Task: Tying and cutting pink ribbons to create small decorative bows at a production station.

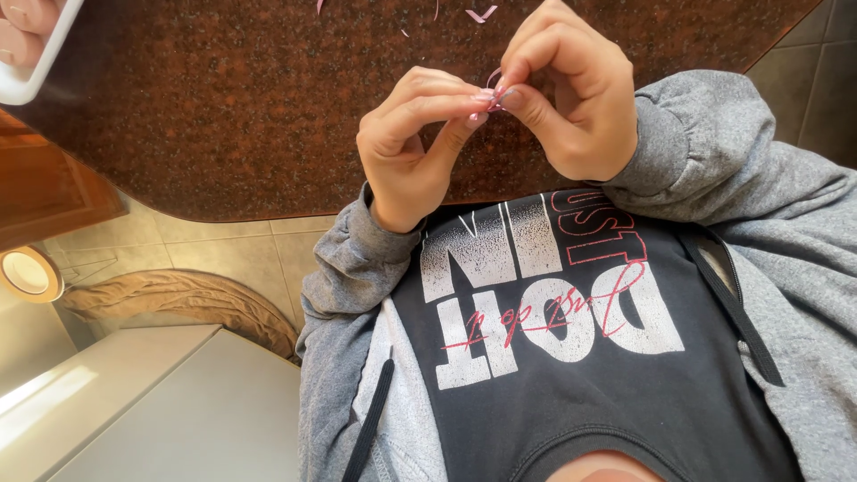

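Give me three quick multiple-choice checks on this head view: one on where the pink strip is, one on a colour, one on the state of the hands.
1. Where is the pink strip?
A. Pinched between the fingertips of both hands
B. Lying on the floor tiles
C. Tucked in a sleeve

2. What colour is the countertop?
A. Plain white
B. Speckled reddish brown
C. Bright green

3. How do the hands stand?
A. Both flat and open on the counter
B. One hanging out of view
C. Both raised together over the counter, fingers closed on the strip

Answers:
1. A, the left hand and the right hand meet at the strip, fingertips pressed on it.
2. B, the stone surface is dark reddish brown with fine speckles.
3. C, both hands show curled fingers closed in a pinching grip.
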